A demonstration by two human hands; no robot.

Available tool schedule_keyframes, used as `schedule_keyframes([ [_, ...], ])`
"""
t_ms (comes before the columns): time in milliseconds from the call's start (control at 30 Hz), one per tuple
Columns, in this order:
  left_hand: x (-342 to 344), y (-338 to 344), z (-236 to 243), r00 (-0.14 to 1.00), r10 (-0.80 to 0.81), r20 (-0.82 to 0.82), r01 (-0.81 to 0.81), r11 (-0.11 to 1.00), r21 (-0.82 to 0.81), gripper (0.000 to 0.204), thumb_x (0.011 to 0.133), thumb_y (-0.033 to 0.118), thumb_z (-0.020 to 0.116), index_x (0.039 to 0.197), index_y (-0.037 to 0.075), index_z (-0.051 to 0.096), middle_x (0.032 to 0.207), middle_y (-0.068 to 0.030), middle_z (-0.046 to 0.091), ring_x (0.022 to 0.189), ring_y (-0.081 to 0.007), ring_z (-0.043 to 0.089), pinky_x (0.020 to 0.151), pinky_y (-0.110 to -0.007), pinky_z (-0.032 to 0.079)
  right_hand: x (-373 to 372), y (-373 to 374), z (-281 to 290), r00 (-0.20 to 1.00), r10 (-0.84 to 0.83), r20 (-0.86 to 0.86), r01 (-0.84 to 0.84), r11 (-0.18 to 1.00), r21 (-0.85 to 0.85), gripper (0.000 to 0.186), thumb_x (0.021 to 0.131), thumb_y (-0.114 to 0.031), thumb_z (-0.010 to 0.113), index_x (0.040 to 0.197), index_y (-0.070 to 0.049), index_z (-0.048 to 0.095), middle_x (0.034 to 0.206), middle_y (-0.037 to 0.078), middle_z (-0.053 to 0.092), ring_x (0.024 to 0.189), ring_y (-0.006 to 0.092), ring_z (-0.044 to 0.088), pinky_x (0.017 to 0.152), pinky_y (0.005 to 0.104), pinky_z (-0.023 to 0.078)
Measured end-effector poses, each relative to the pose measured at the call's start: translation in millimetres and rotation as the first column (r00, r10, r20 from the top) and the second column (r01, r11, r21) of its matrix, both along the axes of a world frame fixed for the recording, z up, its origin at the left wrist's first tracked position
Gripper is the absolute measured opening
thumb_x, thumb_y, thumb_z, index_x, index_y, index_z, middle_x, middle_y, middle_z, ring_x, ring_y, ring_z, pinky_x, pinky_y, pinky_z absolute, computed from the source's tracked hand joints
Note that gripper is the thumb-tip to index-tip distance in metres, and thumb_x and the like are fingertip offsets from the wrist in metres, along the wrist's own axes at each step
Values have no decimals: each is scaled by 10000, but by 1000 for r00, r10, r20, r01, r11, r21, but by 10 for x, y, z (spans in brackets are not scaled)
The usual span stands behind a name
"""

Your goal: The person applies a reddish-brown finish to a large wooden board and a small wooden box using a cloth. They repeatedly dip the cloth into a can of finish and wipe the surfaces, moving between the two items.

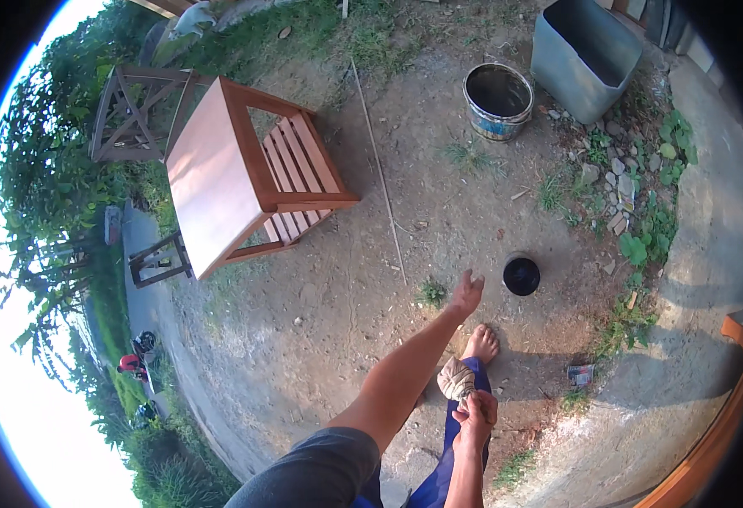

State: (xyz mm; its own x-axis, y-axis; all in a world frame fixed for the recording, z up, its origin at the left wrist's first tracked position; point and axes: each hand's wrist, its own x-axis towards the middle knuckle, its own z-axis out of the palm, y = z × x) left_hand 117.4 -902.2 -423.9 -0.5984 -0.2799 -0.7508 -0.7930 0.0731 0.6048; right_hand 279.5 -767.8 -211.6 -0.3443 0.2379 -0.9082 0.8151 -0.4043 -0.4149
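My left hand (467, 293) reaches out over the dirt with its fingers apart and nothing visible in them, just left of a small round container (521, 275) with dark contents. My right hand (477, 419) grips a bunched beige cloth (457, 379) in front of my blue-trousered leg. My bare foot (480, 345) shows on the ground below the left hand. A wooden table (210, 182) with a pale top and a slatted lower shelf (299, 169) stands up and left of my hands.
A bucket (498, 127) and grey plastic tub (583, 76) stand at the upper right, beside stones, weeds and a concrete edge (693, 212). A long thin stick (380, 178) lies on the dirt. Dark wooden furniture (134, 110), a white animal (189, 19) and a red-topped figure (134, 366) are leftward.
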Motion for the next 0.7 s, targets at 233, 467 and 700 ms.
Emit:
schedule_keyframes([
  [233, 1505, -1499, 1670, 976, 10, 216, 100, 864, -494, 518, 996, 444, 438, 947, 2, 704, 1019, -289, 675, 1017, -468, 634, 893, -543, 496, 5, -211, 50, 982, 87, -171, -93, 995, -28, 244, 903, -274, 754, 1039, -149, 594, 1023, -4, 601, 881, 125, 566, 768, 346, 504],
  [467, 3929, -2961, 2613, 827, 484, 287, -185, 716, -673, 304, 818, 84, 541, 1084, -1, 660, 1146, -292, 630, 1131, -425, 603, 944, -483, 491, -621, -898, 589, 911, 351, -218, -335, 936, 108, 282, 932, -294, 733, 1072, -103, 580, 1024, 41, 638, 940, 174, 618, 814, 385, 547],
  [700, 4311, -3911, 2586, 424, 851, 309, -759, 520, -392, 480, 959, 440, 511, 955, 0, 703, 786, -191, 695, 834, -345, 701, 817, -419, 539, -1343, -1499, 346, 778, 587, -223, -481, 786, 388, 243, 926, -221, 733, 1080, -109, 582, 982, 14, 624, 842, 145, 589, 703, 353, 528],
])
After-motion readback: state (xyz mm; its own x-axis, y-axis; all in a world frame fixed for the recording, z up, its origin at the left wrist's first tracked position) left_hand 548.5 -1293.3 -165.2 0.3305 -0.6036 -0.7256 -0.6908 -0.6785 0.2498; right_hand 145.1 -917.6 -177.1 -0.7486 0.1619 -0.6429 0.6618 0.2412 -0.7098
